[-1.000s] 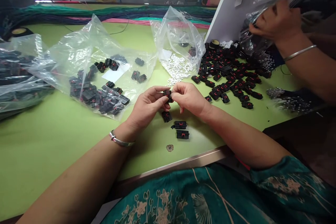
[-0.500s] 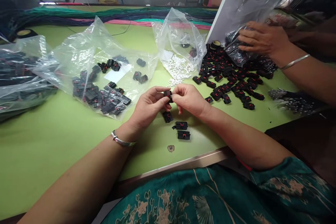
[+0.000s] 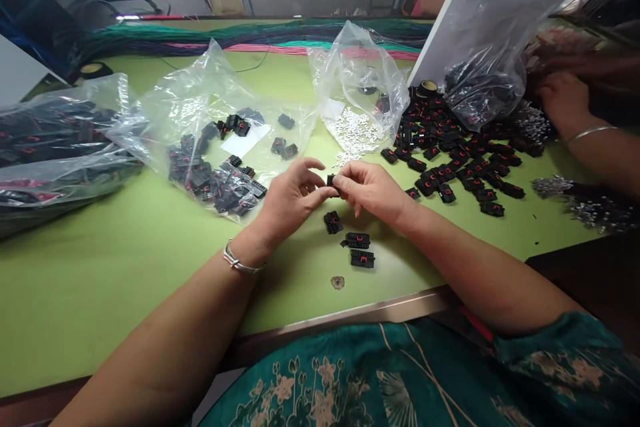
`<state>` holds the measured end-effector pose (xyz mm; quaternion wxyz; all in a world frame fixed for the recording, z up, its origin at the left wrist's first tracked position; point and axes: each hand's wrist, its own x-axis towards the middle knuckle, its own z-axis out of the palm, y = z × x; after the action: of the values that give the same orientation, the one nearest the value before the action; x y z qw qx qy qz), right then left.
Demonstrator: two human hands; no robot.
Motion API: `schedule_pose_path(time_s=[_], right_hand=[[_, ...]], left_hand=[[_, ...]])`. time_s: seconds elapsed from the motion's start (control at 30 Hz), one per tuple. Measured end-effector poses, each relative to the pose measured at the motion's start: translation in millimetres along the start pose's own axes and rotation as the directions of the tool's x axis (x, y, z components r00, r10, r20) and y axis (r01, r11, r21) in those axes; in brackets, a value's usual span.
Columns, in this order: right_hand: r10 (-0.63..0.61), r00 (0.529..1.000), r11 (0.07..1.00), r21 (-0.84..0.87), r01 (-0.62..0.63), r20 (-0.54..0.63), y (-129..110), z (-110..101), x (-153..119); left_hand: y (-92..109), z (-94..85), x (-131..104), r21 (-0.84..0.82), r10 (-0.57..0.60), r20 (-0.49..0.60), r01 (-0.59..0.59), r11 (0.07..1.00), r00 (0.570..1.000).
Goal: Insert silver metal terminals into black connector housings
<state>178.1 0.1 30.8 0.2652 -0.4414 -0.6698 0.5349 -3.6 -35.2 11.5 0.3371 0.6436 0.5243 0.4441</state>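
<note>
A small black plastic connector housing (image 3: 331, 180) is pinched between my hands over the table, mostly hidden by fingers. My left hand (image 3: 295, 200) has its thumb against the housing's lower side and its index finger arched above. From the other side, my right hand (image 3: 373, 192) grips it with thumb and curled fingers. Below my hands lie more black connectors with red clips: one tilted connector (image 3: 333, 222), an upper connector (image 3: 358, 240) and a lower connector (image 3: 362, 259). A small ornate metal piece (image 3: 338, 283) lies nearer the table edge.
Clear bags hold black connectors (image 3: 210, 183) at left and small white parts (image 3: 355, 133) ahead. Loose connectors (image 3: 450, 167) are heaped at right, beside bundled wire ends (image 3: 585, 203). A co-worker's hand (image 3: 567, 103) is at far right. Wires (image 3: 260, 37) run along the back.
My left index finger has lifted off the connector, while my right hand stays on it. The co-worker's hand has left the bag and moved right. The whole view has shifted slightly.
</note>
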Motion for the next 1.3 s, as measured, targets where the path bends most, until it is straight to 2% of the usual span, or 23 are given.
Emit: schedule_pose_path(time_s=[0.07, 0.13, 0.17, 0.23, 0.3, 0.33, 0.37, 0.4, 0.47, 0.5, 0.53, 0.57, 0.63, 0.7, 0.73, 0.77, 0.8, 0.83, 0.9, 0.97, 1.03, 1.13, 1.3], right_hand=[[0.011, 1.000, 0.993, -0.120, -0.010, 0.002, -0.8, -4.6, 0.2], [0.017, 0.996, 0.939, -0.343, 0.015, 0.092, -2.7, -13.2, -0.8], [0.041, 0.984, 0.888, -0.457, 0.045, 0.176, -4.0, -18.2, -1.9], [0.131, 0.926, 0.788, -0.604, 0.120, 0.355, -6.7, -27.8, -4.4], [0.207, 0.862, 0.745, -0.645, 0.168, 0.463, -8.4, -35.4, -5.7], [0.208, 0.857, 0.743, -0.646, 0.175, 0.471, -8.2, -38.5, -5.2], [0.185, 0.879, 0.743, -0.648, 0.167, 0.439, -7.1, -41.4, -3.6], [0.145, 0.920, 0.736, -0.661, 0.145, 0.363, -4.9, -44.1, -0.9], [0.028, 0.995, 0.703, -0.710, 0.051, 0.099, 2.7, -49.7, 7.2], [-0.034, 0.999, 0.671, -0.742, -0.008, -0.041, 7.7, -52.3, 12.0], [-0.086, 0.984, 0.646, -0.761, -0.065, -0.156, 13.0, -54.6, 16.9], [-0.113, 0.969, 0.635, -0.766, -0.101, -0.221, 18.3, -56.2, 21.4], [-0.126, 0.956, 0.629, -0.766, -0.131, -0.266, 26.8, -56.7, 28.7], [-0.132, 0.957, 0.635, -0.764, -0.118, -0.258, 31.6, -53.7, 33.0], [-0.140, 0.958, 0.631, -0.768, -0.108, -0.249, 32.7, -51.3, 34.3], [-0.151, 0.958, 0.623, -0.776, -0.098, -0.242, 33.1, -48.6, 35.1], [-0.163, 0.958, 0.611, -0.786, -0.090, -0.236, 33.2, -46.1, 35.7], [-0.172, 0.957, 0.599, -0.796, -0.087, -0.234, 33.0, -43.8, 36.1], [-0.182, 0.955, 0.582, -0.808, -0.088, -0.235, 32.3, -40.2, 36.9], [-0.180, 0.955, 0.572, -0.815, -0.093, -0.235, 31.6, -37.9, 37.8], [-0.181, 0.955, 0.557, -0.825, -0.096, -0.233, 31.1, -36.2, 38.5], [-0.198, 0.954, 0.542, -0.836, -0.084, -0.224, 30.9, -34.3, 39.1], [-0.206, 0.960, 0.550, -0.834, -0.046, -0.189, 31.7, -33.7, 38.8]], left_hand=[[-0.9, -21.6, 5.2, 0.350, 0.109, -0.128, -0.058, 0.935, 0.986], [-3.2, -44.0, 10.1, 0.636, 0.129, -0.223, 0.044, 0.771, 0.966], [-5.0, -53.5, 12.0, 0.731, 0.095, -0.236, 0.112, 0.673, 0.967], [-9.3, -66.2, 14.4, 0.854, -0.032, -0.213, 0.202, 0.480, 0.977], [-13.1, -70.8, 15.4, 0.910, -0.144, -0.174, 0.215, 0.354, 0.974], [-14.4, -71.1, 15.7, 0.922, -0.181, -0.161, 0.213, 0.324, 0.970], [-15.1, -70.6, 15.9, 0.925, -0.200, -0.150, 0.209, 0.316, 0.968], [-15.2, -69.9, 16.1, 0.923, -0.204, -0.145, 0.207, 0.325, 0.968], [-13.6, -68.6, 15.8, 0.903, -0.154, -0.169, 0.215, 0.372, 0.974], [-11.8, -68.1, 15.3, 0.887, -0.099, -0.193, 0.217, 0.407, 0.976], [-9.3, -67.4, 14.5, 0.868, -0.031, -0.223, 0.213, 0.449, 0.974], [-6.0, -66.2, 13.4, 0.845, 0.041, -0.251, 0.198, 0.496, 0.967], [2.2, -60.8, 10.4, 0.781, 0.188, -0.291, 0.119, 0.613, 0.938], [10.9, -50.0, 6.8, 0.630, 0.266, -0.326, -0.001, 0.777, 0.907], [14.7, -42.6, 5.0, 0.494, 0.248, -0.348, -0.048, 0.868, 0.904], [17.5, -34.4, 3.3, 0.303, 0.170, -0.365, -0.056, 0.951, 0.916], [19.3, -25.8, 1.8, 0.085, 0.049, -0.353, -0.020, 0.996, 0.934], [19.8, -17.5, 0.6, -0.122, -0.069, -0.299, 0.034, 0.992, 0.952], [17.7, -3.5, -1.0, -0.452, -0.237, -0.159, 0.143, 0.880, 0.958], [13.2, 5.2, -1.8, -0.622, -0.328, -0.065, 0.219, 0.752, 0.943], [8.7, 8.8, -2.2, -0.681, -0.393, -0.014, 0.279, 0.677, 0.919], [3.5, 8.4, -1.8, -0.709, -0.438, 0.057, 0.345, 0.615, 0.897], [-4.3, 6.9, 0.2, -0.722, -0.412, 0.118, 0.363, 0.589, 0.903]])
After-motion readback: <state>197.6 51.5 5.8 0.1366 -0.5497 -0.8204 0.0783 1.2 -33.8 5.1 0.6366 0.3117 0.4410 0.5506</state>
